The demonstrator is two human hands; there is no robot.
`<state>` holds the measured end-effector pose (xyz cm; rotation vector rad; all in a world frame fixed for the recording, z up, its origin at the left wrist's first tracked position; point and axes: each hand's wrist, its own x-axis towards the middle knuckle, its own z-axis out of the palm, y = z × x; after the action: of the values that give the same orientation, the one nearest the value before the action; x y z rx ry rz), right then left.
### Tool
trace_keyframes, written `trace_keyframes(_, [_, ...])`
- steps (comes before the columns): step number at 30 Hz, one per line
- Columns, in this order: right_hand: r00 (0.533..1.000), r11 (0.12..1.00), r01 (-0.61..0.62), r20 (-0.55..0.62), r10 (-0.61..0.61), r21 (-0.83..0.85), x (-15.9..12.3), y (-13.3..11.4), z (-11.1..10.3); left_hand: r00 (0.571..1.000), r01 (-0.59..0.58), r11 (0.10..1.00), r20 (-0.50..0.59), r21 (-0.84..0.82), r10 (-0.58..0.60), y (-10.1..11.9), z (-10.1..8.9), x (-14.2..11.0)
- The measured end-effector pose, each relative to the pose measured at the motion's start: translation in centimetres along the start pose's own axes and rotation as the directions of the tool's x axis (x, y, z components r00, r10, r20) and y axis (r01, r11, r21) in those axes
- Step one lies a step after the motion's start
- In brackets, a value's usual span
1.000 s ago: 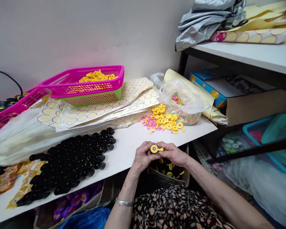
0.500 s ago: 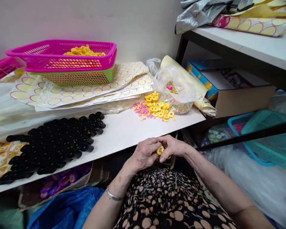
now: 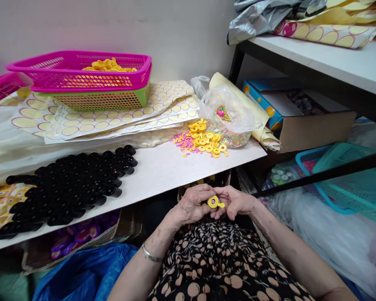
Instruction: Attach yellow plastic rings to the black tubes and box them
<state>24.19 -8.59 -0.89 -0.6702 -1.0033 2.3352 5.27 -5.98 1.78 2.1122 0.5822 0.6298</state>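
Over my lap, just in front of the table edge, my left hand [image 3: 192, 205] pinches a small yellow plastic ring piece [image 3: 212, 202]. It has a short tab pointing right and a pink bead in its middle. Close beside it, my right hand [image 3: 237, 202] is turned palm up, its thumb apart and its fingers loosely curled under the tab. Whether those fingers touch the piece is hard to see. On the table lie a pile of similar yellow pieces [image 3: 208, 140] and scattered pink beads [image 3: 185, 142].
Rows of black cylindrical parts [image 3: 72, 184] cover the table's left. A pink basket [image 3: 90, 79] of yellow pieces stands on circle-printed sheets [image 3: 113, 121]. A clear bag of beads [image 3: 230, 108], a cardboard box [image 3: 316, 129] and a shelf [image 3: 316, 58] are at right.
The view has tilted down and shifted. Both hands have come lower, nearer my body. My right hand has loosened from the yellow piece, which stays in my left fingers.
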Motion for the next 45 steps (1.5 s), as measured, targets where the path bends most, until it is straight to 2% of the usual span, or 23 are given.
trace_keyframes(3, [1.000, 0.999, 0.023, 0.006, -0.023, 0.024, -0.3, 0.2, -0.1, 1.000, -0.017, 1.000, 0.002, 0.011, 0.017, 0.5, 0.2, 0.1])
trace_keyframes(10, [0.976, 0.990, 0.071, -0.197, -0.095, -0.126, 0.2, -0.8, 1.5, 0.996, -0.077, 0.985, 0.062, 0.152, 0.069, 1.3, 0.7, 0.3])
trace_keyframes(16, [0.915, 0.986, 0.111, -0.373, -0.151, -0.127, 0.9, 0.8, 2.4, 0.994, -0.095, 0.994, 0.068, 0.061, 0.091, 0.3, 1.0, -0.1])
trace_keyframes(20, [0.858, 0.980, 0.181, -0.474, -0.196, -0.078, 1.4, 2.9, 3.1, 0.999, 0.029, 0.997, 0.045, -0.065, -0.026, -0.7, 1.4, -1.1])
trace_keyframes(22, [0.889, 0.990, 0.134, -0.435, -0.141, -0.046, 1.4, 3.6, 3.3, 0.995, 0.091, 0.989, 0.058, -0.115, -0.085, -0.9, 1.7, -1.8])
trace_keyframes(25, [0.942, 0.999, 0.033, -0.333, -0.045, -0.041, 1.2, 4.3, 3.4, 0.995, 0.083, 0.991, 0.063, -0.103, -0.077, -0.7, 2.4, -2.5])
trace_keyframes(27, [0.935, 0.997, 0.051, -0.349, -0.066, -0.052, 1.1, 4.7, 3.1, 0.996, 0.077, 0.992, 0.046, -0.102, -0.073, -0.7, 2.9, -2.7])
trace_keyframes(30, [0.902, 0.994, 0.110, -0.418, -0.108, -0.018, 1.1, 5.4, 2.4, 0.989, 0.148, 0.972, 0.011, -0.180, -0.149, -1.1, 3.6, -2.6])
trace_keyframes(33, [0.926, 0.995, 0.069, -0.375, -0.039, 0.068, 0.9, 5.7, 1.8, 0.977, 0.204, 0.950, -0.018, -0.236, -0.214, -1.8, 4.3, -2.4])
trace_keyframes(36, [0.944, 0.997, 0.037, -0.330, -0.011, 0.073, 0.6, 5.7, 1.6, 0.983, 0.175, 0.967, -0.019, -0.187, -0.182, -2.1, 5.1, -2.3])
trace_keyframes(40, [0.905, 0.989, 0.113, -0.401, -0.143, -0.097, 0.9, 5.8, 1.7, 0.991, 0.133, 0.985, -0.016, -0.113, -0.135, -1.6, 4.8, -2.0])
trace_keyframes(42, [0.858, 0.947, 0.079, -0.461, -0.224, -0.312, 1.6, 5.8, 1.2, 0.985, 0.171, 0.981, 0.021, -0.094, -0.169, -1.3, 3.5, -1.6])
trace_keyframes(43, [0.820, 0.881, 0.009, -0.500, -0.278, -0.474, 2.1, 5.6, 0.7, 0.981, 0.193, 0.978, 0.037, -0.081, -0.191, -1.4, 2.6, -1.3])
trace_keyframes(45, [0.736, 0.625, -0.215, -0.545, -0.402, -0.750, 3.4, 5.0, -0.5, 0.972, 0.234, 0.971, -0.010, -0.047, -0.235, -1.8, 0.1, -0.4])
